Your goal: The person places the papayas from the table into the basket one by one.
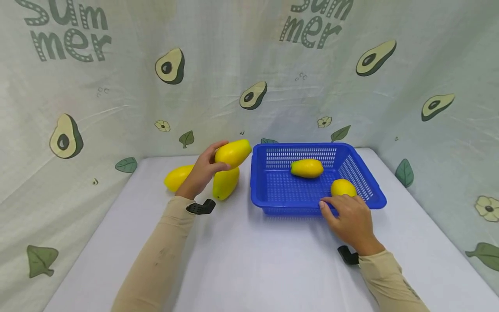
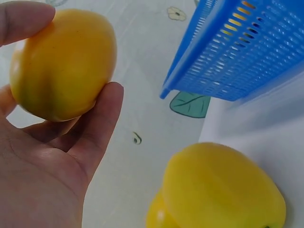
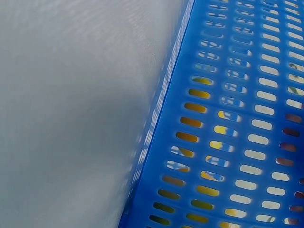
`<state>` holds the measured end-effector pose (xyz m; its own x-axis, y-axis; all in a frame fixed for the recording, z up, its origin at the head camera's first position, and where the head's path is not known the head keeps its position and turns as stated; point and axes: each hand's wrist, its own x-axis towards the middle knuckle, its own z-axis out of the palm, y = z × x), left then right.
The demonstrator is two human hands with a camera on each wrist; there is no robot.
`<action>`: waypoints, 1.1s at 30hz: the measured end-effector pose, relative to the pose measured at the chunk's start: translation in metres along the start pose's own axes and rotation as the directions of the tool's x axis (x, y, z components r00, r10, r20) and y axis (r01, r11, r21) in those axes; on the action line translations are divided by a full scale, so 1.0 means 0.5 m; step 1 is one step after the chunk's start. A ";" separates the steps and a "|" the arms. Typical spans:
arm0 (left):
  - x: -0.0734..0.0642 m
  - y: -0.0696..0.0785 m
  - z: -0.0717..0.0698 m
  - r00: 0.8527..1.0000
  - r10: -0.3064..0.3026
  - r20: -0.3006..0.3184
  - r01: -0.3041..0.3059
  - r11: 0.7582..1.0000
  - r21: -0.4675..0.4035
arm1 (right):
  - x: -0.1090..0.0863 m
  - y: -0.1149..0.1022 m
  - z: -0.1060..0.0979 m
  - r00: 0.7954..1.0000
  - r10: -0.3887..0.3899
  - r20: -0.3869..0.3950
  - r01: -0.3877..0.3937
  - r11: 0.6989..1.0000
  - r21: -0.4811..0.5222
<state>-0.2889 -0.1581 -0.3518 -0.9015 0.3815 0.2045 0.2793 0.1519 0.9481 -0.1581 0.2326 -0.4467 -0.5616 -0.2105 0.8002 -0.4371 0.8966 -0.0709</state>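
My left hand (image 1: 202, 170) holds a yellow papaya (image 1: 234, 154) in the air, left of the blue plastic basket (image 1: 257, 203). In the left wrist view, thumb and fingers wrap around this papaya (image 2: 66, 64). Below it on the table lie another papaya (image 1: 226, 184) and one more (image 1: 177, 177) partly behind the wrist. My right hand (image 1: 352, 219) grips the basket's front rim, its fingers over the edge. Inside the basket, one papaya (image 1: 307, 168) lies near the middle and a yellow fruit (image 1: 343, 188) sits close to the right fingers.
A white cloth covers the table (image 1: 265, 264). Behind it hangs a pale curtain (image 1: 210, 104) printed with avocados and leaves. The right wrist view is filled by the slotted basket wall (image 3: 228, 109), with yellow showing through the slots.
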 end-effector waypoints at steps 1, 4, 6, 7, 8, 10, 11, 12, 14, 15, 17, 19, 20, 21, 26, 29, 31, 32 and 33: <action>0.003 0.004 0.003 1.000 0.002 0.004 -0.002 1.000 0.002 | 0.000 0.000 0.000 1.000 0.002 0.001 -0.002 1.000 -0.001; 0.015 0.015 0.010 1.000 0.005 0.015 -0.005 1.000 0.020 | 0.000 0.001 0.000 1.000 0.009 0.011 -0.009 1.000 0.003; 0.021 0.022 0.015 1.000 0.006 0.022 -0.007 0.999 0.031 | -0.001 0.000 0.001 1.000 0.012 0.018 -0.013 1.000 0.004; 0.024 0.026 0.017 1.000 0.006 0.028 -0.007 0.999 0.038 | -0.002 0.000 0.001 1.000 0.013 0.021 -0.013 1.000 0.004; 0.027 0.028 0.019 0.999 0.008 0.034 -0.010 0.999 0.043 | -0.002 -0.001 0.000 1.000 0.011 0.020 -0.011 1.000 0.005; 0.033 0.032 0.023 0.999 0.014 0.048 -0.016 0.998 0.053 | -0.003 -0.001 0.001 1.000 0.006 0.015 -0.006 1.000 0.005; 0.036 0.034 0.024 0.998 0.018 0.056 -0.021 0.999 0.050 | -0.003 -0.002 0.001 1.000 0.003 0.012 -0.003 1.000 0.005; 0.038 0.035 0.026 0.998 0.024 0.064 -0.027 0.999 0.043 | -0.003 -0.002 0.001 1.000 0.000 0.010 0.000 1.000 0.006; 0.043 0.039 0.028 0.997 0.032 0.075 -0.036 0.998 0.042 | -0.003 -0.002 0.001 1.000 -0.007 0.002 0.007 1.000 0.007; 0.045 0.042 0.029 0.996 0.035 0.080 -0.038 0.999 0.037 | -0.003 -0.002 0.000 1.000 -0.009 -0.001 0.009 1.000 0.006; 0.049 0.046 0.032 0.995 0.038 0.089 -0.041 0.999 0.029 | -0.002 -0.002 0.000 1.000 -0.010 -0.009 0.010 1.000 0.006; 0.051 0.051 0.034 0.995 0.036 0.098 -0.039 0.999 0.029 | -0.002 -0.002 0.000 1.000 -0.012 -0.012 0.012 1.000 0.006; 0.053 0.053 0.035 0.994 0.036 0.103 -0.038 0.999 0.021 | -0.003 -0.001 0.000 1.000 -0.012 -0.013 0.012 1.000 0.006; 0.054 0.056 0.036 0.994 0.033 0.107 -0.034 0.999 0.011 | -0.003 -0.001 0.000 1.000 -0.010 -0.011 0.010 1.000 0.005; 0.061 0.069 0.042 0.993 0.033 0.115 -0.034 0.999 0.001 | -0.003 -0.001 0.001 1.000 -0.011 -0.005 0.011 1.000 0.005; 0.067 0.075 0.047 0.990 0.048 0.131 -0.049 0.999 0.006 | -0.002 -0.001 0.001 1.000 -0.008 -0.008 0.009 1.000 0.005; 0.071 0.078 0.051 0.987 0.058 0.148 -0.059 0.998 0.004 | 0.000 -0.002 0.000 1.000 -0.007 -0.011 0.007 1.000 0.009; 0.073 0.079 0.052 0.985 0.062 0.159 -0.064 0.998 0.005 | 0.000 -0.002 0.000 1.000 -0.005 -0.006 0.005 1.000 0.008; 0.075 0.080 0.054 0.983 0.065 0.173 -0.066 0.998 0.004 | 0.000 -0.002 0.000 1.000 -0.005 -0.007 0.005 1.000 0.009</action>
<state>-0.3024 -0.1129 -0.3130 -0.8107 0.5426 0.2200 0.3396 0.1297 0.9316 -0.1576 0.2316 -0.4466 -0.5546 -0.2125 0.8045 -0.4464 0.8919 -0.0722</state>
